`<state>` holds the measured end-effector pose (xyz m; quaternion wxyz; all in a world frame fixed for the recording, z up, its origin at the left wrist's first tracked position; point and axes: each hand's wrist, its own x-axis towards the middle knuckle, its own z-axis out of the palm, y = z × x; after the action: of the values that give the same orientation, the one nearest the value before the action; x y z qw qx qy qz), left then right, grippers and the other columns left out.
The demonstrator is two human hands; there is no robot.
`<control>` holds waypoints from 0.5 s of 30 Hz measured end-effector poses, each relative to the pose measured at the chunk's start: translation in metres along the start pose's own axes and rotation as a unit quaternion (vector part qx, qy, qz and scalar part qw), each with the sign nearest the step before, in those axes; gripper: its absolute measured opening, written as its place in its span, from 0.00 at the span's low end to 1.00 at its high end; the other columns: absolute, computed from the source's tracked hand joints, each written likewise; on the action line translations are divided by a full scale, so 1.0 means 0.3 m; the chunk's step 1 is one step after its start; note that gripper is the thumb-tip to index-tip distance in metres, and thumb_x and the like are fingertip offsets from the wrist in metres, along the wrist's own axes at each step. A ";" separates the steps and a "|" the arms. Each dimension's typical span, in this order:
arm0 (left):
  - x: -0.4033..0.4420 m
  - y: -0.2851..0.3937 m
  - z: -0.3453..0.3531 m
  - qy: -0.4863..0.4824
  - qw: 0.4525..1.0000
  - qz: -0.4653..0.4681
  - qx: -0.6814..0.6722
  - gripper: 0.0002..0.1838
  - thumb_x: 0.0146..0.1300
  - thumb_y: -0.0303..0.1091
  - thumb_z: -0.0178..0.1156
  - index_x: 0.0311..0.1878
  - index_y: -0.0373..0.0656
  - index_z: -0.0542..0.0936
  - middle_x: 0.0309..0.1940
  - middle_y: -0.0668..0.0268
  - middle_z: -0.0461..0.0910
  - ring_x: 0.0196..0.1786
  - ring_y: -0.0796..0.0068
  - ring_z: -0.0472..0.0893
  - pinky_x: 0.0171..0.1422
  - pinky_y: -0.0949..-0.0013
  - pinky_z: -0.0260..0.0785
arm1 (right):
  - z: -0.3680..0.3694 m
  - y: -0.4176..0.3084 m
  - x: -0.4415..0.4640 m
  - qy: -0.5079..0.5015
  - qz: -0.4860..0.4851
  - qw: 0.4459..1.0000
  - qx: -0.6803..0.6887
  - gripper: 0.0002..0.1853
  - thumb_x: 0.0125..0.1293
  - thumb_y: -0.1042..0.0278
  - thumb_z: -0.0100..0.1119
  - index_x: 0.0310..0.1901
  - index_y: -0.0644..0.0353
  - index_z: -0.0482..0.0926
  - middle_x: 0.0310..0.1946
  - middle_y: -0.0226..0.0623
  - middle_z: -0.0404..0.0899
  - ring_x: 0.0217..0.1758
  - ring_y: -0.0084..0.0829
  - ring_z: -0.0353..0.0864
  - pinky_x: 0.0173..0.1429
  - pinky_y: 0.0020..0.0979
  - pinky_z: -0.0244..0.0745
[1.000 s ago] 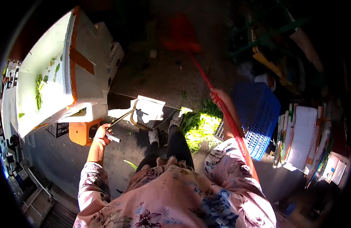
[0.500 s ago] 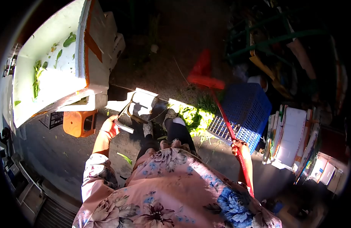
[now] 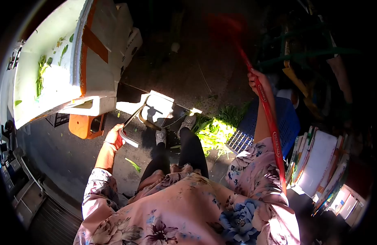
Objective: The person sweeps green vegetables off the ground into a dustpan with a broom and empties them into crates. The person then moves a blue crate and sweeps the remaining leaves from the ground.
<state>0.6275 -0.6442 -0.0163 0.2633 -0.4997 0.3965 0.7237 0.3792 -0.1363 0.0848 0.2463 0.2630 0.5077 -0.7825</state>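
Observation:
My left hand point(image 3: 115, 136) is wrapped round the end of a metal handle point(image 3: 133, 117), which runs to a whitish dustpan point(image 3: 159, 107) standing on the floor before my feet. My right hand point(image 3: 258, 81) grips the red shaft of a broom point(image 3: 269, 110), out at arm's length. The broom's red head point(image 3: 227, 24) is blurred and dim over the dark floor at the top. A heap of green leaves point(image 3: 216, 132) lies on the floor right of my shoes, beside a blue basket point(image 3: 287, 122). One loose leaf point(image 3: 133, 165) lies left of my legs.
At the upper left a large white foam box point(image 3: 49, 69) holds some green scraps. An orange stool point(image 3: 83, 125) stands below it, near a dark crate point(image 3: 58, 119). Stacked flat boards or boxes point(image 3: 318, 163) are at the right, with green bars point(image 3: 311, 53) above.
My right hand first came back toward my body with the broom, then reached forward again, so the broom head is farther away. My left hand still holds the dustpan handle, having shifted slightly.

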 end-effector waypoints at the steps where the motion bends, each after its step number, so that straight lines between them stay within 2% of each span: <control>1: -0.001 0.001 0.003 -0.004 1.000 0.007 -0.005 0.06 0.52 0.41 0.52 0.27 0.52 0.69 0.12 0.73 0.65 0.14 0.78 0.66 0.13 0.74 0.55 | 0.018 -0.016 -0.011 -0.010 0.000 1.000 -0.015 0.05 0.56 0.70 0.50 0.31 0.60 0.67 0.19 0.31 0.69 0.16 0.16 0.67 0.13 0.17 0.61; 2: 0.002 0.004 0.005 -0.006 1.000 0.003 0.003 0.06 0.52 0.41 0.52 0.27 0.52 0.69 0.12 0.73 0.65 0.14 0.78 0.66 0.13 0.74 0.55 | 0.029 -0.007 -0.036 -0.003 -0.001 1.000 -0.010 0.05 0.56 0.70 0.50 0.31 0.60 0.67 0.19 0.31 0.69 0.16 0.16 0.67 0.13 0.17 0.61; 4: 0.012 0.003 0.003 0.000 1.000 -0.005 0.010 0.06 0.52 0.41 0.52 0.27 0.52 0.69 0.12 0.73 0.65 0.15 0.78 0.66 0.14 0.74 0.55 | 0.036 0.036 -0.094 0.014 0.007 0.991 -0.130 0.07 0.57 0.68 0.50 0.34 0.60 0.66 0.20 0.30 0.69 0.15 0.14 0.65 0.13 0.15 0.61; 5: 0.014 0.004 0.008 0.009 1.000 -0.006 0.000 0.07 0.53 0.44 0.52 0.28 0.53 0.70 0.12 0.73 0.65 0.15 0.78 0.66 0.14 0.74 0.55 | 0.003 0.066 -0.097 0.003 0.059 0.980 -0.190 0.07 0.56 0.67 0.51 0.32 0.59 0.66 0.20 0.31 0.69 0.15 0.15 0.65 0.12 0.15 0.60; 7: -0.018 0.010 0.032 0.018 1.000 0.006 -0.016 0.08 0.53 0.45 0.52 0.28 0.54 0.69 0.13 0.73 0.65 0.15 0.78 0.66 0.14 0.74 0.54 | -0.057 0.199 -0.170 0.034 0.063 0.980 -0.184 0.08 0.57 0.67 0.50 0.34 0.60 0.66 0.20 0.31 0.69 0.15 0.16 0.65 0.13 0.16 0.60; 8: -0.035 0.010 0.042 0.029 0.999 0.016 -0.036 0.09 0.53 0.46 0.52 0.28 0.54 0.69 0.13 0.73 0.65 0.15 0.77 0.66 0.14 0.75 0.54 | -0.135 0.283 -0.213 0.027 0.124 0.985 -0.119 0.08 0.57 0.67 0.49 0.36 0.59 0.65 0.20 0.31 0.68 0.15 0.15 0.64 0.13 0.15 0.60; 9: -0.026 0.000 0.032 0.018 0.999 0.030 -0.037 0.13 0.52 0.52 0.52 0.27 0.53 0.69 0.14 0.73 0.66 0.14 0.78 0.66 0.14 0.76 0.54 | -0.150 0.358 -0.303 0.040 0.154 0.987 0.016 0.07 0.57 0.66 0.50 0.35 0.56 0.66 0.18 0.28 0.66 0.15 0.16 0.64 0.12 0.17 0.58; 10: -0.021 -0.007 0.021 0.014 0.999 0.027 -0.034 0.13 0.52 0.52 0.52 0.27 0.53 0.69 0.14 0.73 0.66 0.14 0.78 0.66 0.14 0.76 0.54 | -0.191 0.421 -0.401 0.052 0.149 0.987 0.014 0.08 0.57 0.67 0.49 0.38 0.55 0.65 0.19 0.27 0.66 0.14 0.16 0.63 0.13 0.17 0.58; 12: -0.011 -0.012 -0.018 -0.025 1.000 -0.001 -0.012 0.16 0.49 0.57 0.52 0.32 0.56 0.71 0.15 0.73 0.65 0.15 0.77 0.66 0.14 0.74 0.54 | -0.215 0.541 -0.649 0.063 0.157 0.976 0.134 0.07 0.58 0.68 0.49 0.36 0.57 0.66 0.20 0.29 0.66 0.13 0.15 0.59 0.12 0.16 0.55; 13: 0.025 -0.019 -0.047 -0.043 0.999 -0.022 -0.006 0.22 0.47 0.61 0.50 0.31 0.52 0.71 0.14 0.73 0.65 0.13 0.77 0.64 0.13 0.75 0.53 | -0.189 0.587 -0.782 0.147 0.153 0.973 0.087 0.05 0.57 0.69 0.50 0.33 0.58 0.68 0.20 0.30 0.65 0.13 0.15 0.58 0.12 0.16 0.53; 14: -0.004 -0.013 -0.020 -0.019 0.999 -0.026 -0.001 0.25 0.48 0.64 0.48 0.30 0.49 0.71 0.12 0.73 0.64 0.12 0.77 0.63 0.13 0.76 0.53 | -0.174 0.623 -0.909 0.140 0.170 0.968 0.125 0.04 0.56 0.70 0.51 0.30 0.59 0.68 0.20 0.30 0.65 0.13 0.16 0.58 0.12 0.16 0.53; 15: -0.001 -0.015 -0.024 -0.027 0.999 -0.043 -0.014 0.25 0.49 0.64 0.46 0.29 0.50 0.71 0.12 0.73 0.65 0.12 0.77 0.64 0.12 0.76 0.53 | -0.187 0.684 -1.021 0.181 0.186 0.958 0.119 0.05 0.55 0.70 0.52 0.30 0.59 0.68 0.19 0.30 0.65 0.13 0.17 0.58 0.12 0.17 0.52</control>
<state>0.6349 -0.6478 -0.0187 0.2977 -0.5000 0.3572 0.7306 0.7489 -0.1228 0.1317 0.2583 0.5174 0.3890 -0.7172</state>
